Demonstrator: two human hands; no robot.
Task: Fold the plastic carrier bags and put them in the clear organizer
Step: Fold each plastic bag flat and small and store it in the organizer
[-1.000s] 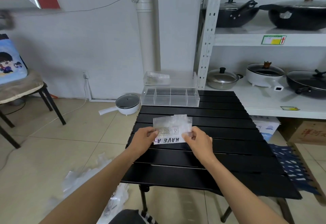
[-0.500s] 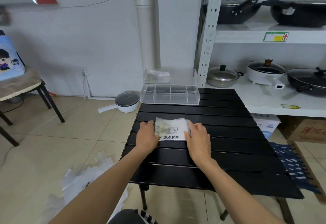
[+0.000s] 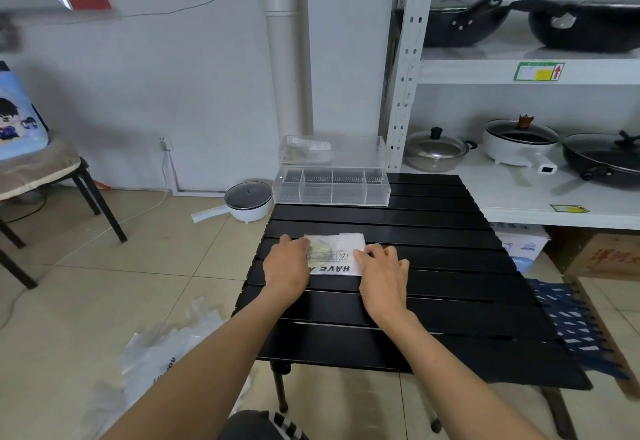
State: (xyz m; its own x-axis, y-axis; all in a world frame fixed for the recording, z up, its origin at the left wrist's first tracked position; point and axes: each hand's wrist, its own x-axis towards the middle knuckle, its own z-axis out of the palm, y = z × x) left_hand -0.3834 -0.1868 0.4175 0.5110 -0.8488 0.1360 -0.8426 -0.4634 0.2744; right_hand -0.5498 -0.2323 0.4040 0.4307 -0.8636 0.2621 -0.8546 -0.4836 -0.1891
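Black slats of the table (image 3: 433, 266) lie bare around our left hand (image 3: 285, 271) and right hand (image 3: 384, 275), flat on the folded bag (image 3: 337, 254), while the clear organizer (image 3: 330, 190) at the far edge shows empty front compartments.

From my remote seat I saw a matte black slatted table (image 3: 398, 231) under a white translucent folded bag (image 3: 341, 249) printed with black block letters and a small black triangle mark. The organizer (image 3: 330, 186) was colourless and clear, with fine dark ridged lines along its compartments, and the loose bags on the floor (image 3: 162, 360) were milky white with black lettering. A navy cloth (image 3: 568, 322) carried white dashes, and the floor tiles (image 3: 104, 283) were beige.
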